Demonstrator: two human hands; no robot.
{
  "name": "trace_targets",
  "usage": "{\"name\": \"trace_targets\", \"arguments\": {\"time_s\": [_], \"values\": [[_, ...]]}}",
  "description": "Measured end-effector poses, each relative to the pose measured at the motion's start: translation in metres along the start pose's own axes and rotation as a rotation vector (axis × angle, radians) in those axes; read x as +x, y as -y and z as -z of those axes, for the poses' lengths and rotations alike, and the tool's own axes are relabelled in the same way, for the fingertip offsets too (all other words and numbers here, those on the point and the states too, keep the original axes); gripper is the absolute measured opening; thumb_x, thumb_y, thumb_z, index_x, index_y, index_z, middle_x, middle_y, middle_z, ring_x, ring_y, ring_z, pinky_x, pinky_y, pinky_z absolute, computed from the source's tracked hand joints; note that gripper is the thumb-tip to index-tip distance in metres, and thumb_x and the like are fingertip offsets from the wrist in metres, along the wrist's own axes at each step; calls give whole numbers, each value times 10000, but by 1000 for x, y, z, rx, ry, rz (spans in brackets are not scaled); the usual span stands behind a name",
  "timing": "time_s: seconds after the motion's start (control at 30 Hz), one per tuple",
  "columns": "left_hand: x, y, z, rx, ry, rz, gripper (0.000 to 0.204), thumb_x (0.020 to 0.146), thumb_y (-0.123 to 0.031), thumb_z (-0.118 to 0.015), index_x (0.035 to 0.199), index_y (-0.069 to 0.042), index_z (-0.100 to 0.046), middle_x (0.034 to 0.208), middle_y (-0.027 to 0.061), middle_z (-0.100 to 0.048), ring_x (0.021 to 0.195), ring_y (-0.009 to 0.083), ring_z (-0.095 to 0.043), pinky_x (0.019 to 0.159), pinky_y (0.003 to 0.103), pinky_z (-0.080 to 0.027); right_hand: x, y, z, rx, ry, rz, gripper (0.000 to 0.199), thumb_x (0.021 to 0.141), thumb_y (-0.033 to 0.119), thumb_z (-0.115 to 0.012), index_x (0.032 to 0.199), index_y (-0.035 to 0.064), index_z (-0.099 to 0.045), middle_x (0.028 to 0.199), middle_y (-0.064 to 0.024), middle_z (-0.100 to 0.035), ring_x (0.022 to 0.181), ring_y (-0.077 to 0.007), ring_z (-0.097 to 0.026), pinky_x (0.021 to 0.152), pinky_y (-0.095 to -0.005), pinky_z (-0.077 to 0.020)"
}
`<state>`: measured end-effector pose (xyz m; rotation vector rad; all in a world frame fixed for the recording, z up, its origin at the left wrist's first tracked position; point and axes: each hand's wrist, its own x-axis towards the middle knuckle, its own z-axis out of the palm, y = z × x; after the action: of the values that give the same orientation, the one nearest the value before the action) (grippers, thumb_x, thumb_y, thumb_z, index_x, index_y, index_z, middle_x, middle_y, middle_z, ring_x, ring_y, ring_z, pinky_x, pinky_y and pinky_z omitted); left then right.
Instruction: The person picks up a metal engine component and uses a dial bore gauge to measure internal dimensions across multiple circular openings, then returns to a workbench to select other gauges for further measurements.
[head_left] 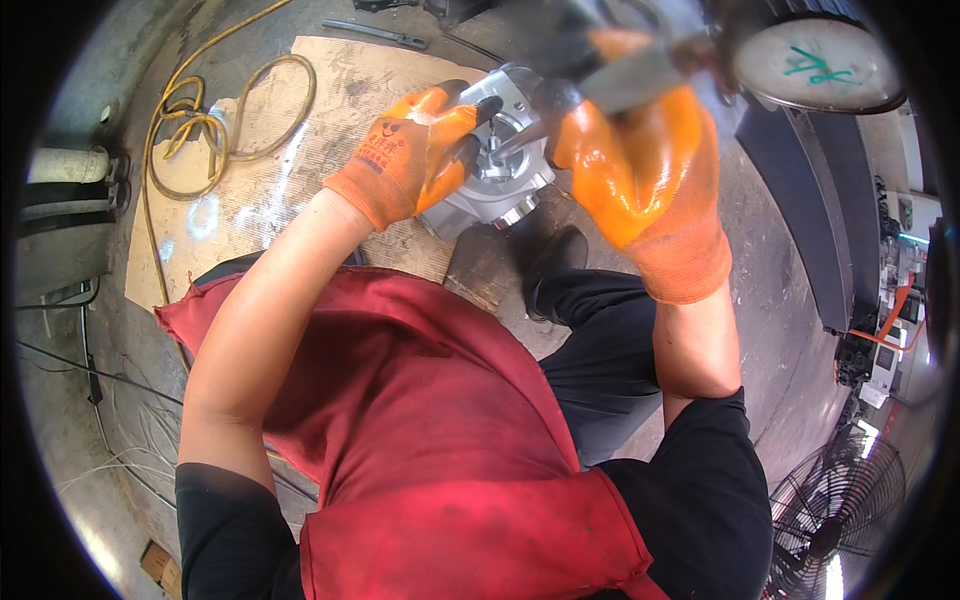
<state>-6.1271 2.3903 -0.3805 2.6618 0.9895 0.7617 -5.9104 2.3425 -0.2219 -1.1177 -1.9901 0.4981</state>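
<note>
tool [640, 82] in right hand [640, 165], silver casting [490, 204]

A: Your gloved left hand [415, 150] is resting on the silver metal casting [490, 207].

B: And your gloved right hand [645, 170] is gripping a grey tool [635, 86], which is showing blurred; its narrow end is pointing toward the casting's middle.

A: You're wearing a red apron [450, 400], and a stained cardboard sheet [345, 75] is lying below your left hand.

B: Yes, a yellow hose [308, 90] is looping over its left edge, while a fan [826, 537] is standing to your right.
</note>
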Motion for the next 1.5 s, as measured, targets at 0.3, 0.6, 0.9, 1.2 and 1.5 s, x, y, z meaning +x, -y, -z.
{"name": "trace_targets", "arguments": {"time_s": [0.3, 0.6, 0.9, 1.2, 1.5], "values": [[2, -2, 11, -81, 40, 7, 459, 770, -115, -701, 1212, -52, -594, 1039, 212, -569, 1007, 422, -569, 873, 478, -494, 5, 2, 1, -99, 24, -10, 346, 932, 132, -629, 1227, -38, -565, 696, -53, -658, 644, -149, -656, 624, -289, -512], [9, -21, 32, -121, 124, 119, 547, 735, -76, -665, 1278, -95, -602, 982, 201, -552, 960, 406, -549, 808, 467, -476, 4, -2, 1, -79, 95, 6, 178, 838, 148, -720, 795, 22, -601, 738, -157, -550, 635, -369, -547, 524, -463, -387], [3, -8, 11, -26, 74, 81, 536, 711, -85, -685, 1241, -84, -608, 986, 215, -552, 961, 428, -551, 815, 484, -470, -5, 0, -2, -258, 42, 100, 188, 813, 125, -750, 813, 26, -591, 753, -102, -543, 664, -306, -519, 596, -399, -403], [5, -13, 21, -55, 60, 44, 496, 728, -85, -661, 1220, -75, -599, 991, 228, -570, 972, 442, -554, 831, 485, -470, -9, -18, -8, -472, -86, 361, 223, 839, 164, -742, 962, 12, -633, 871, -126, -600, 757, -321, -570, 683, -408, -459], [-1, -3, 12, -36, 46, -18, 569, 743, -120, -677, 1281, 21, -558, 1161, 288, -584, 1081, 489, -555, 939, 517, -472, -6, -25, -10, -508, -183, 503, 201, 787, 5, -707, 973, 47, -643, 715, -97, -527, 600, -249, -501, 519, -378, -389]]}}
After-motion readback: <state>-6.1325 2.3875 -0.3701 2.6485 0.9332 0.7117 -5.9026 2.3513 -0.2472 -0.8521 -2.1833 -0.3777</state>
